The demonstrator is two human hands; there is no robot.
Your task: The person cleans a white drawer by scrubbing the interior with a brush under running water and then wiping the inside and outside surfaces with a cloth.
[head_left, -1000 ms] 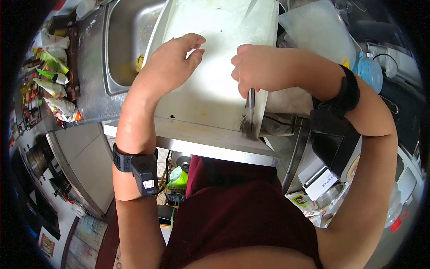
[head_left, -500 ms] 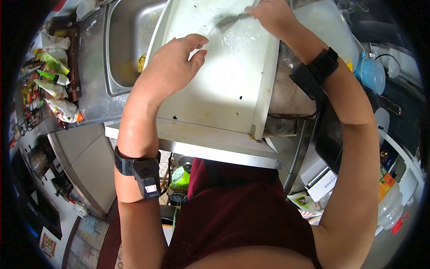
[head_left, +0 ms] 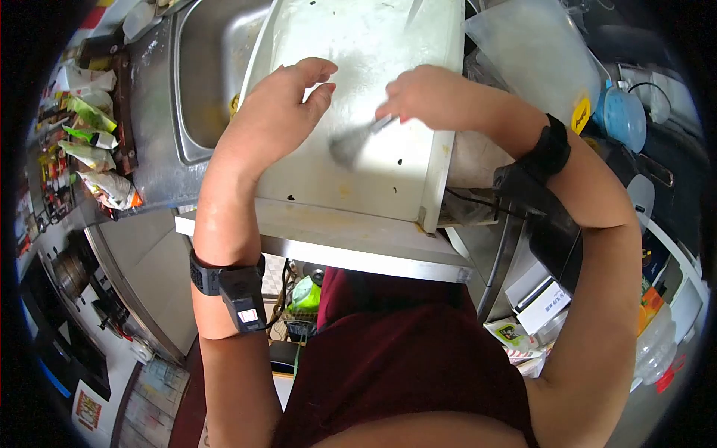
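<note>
My right hand (head_left: 426, 97) is closed round the thin handle of a greyish brush (head_left: 351, 143), its head smeared by motion. The brush head is over the floor of a wide white tray (head_left: 336, 183) with raised sides. Wet streaks and several small dark specks mark the tray's surface. Above the left part of the tray hangs my left hand (head_left: 287, 104), thumb and fingers apart, with nothing in it. Both forearms wear black strapped devices.
To the left is a steel sink (head_left: 216, 75) with something yellow in it. Several packets (head_left: 101, 187) line the counter's far left. A translucent plastic sheet (head_left: 530, 52) and a blue container (head_left: 624, 119) are on the right. The counter's metal front edge (head_left: 366, 257) runs before my body.
My right hand has drawn the brush from the tray's far part toward me and slightly left. My left hand has barely moved.
</note>
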